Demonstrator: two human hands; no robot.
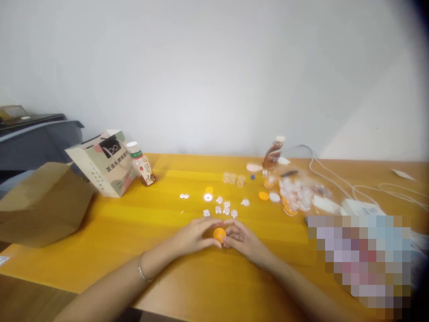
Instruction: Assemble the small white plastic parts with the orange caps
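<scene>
Between my two hands is a small orange round piece, like a cap or shallow disc. My left hand curves around its left side, thumb below and fingers above. On the other side, the fingertips of my right hand grip its edge. Just beyond my fingers lie several small white cut-out pieces with dark and red marks. A white ring rests against an orange ring behind them. Fine details are blurred.
At left stand a brown paper bag, a printed gift bag and a labelled bottle. Rightward are clear cups, a dark drink bottle, a pile of clear and orange parts and white cables. A pixelated patch covers the lower right.
</scene>
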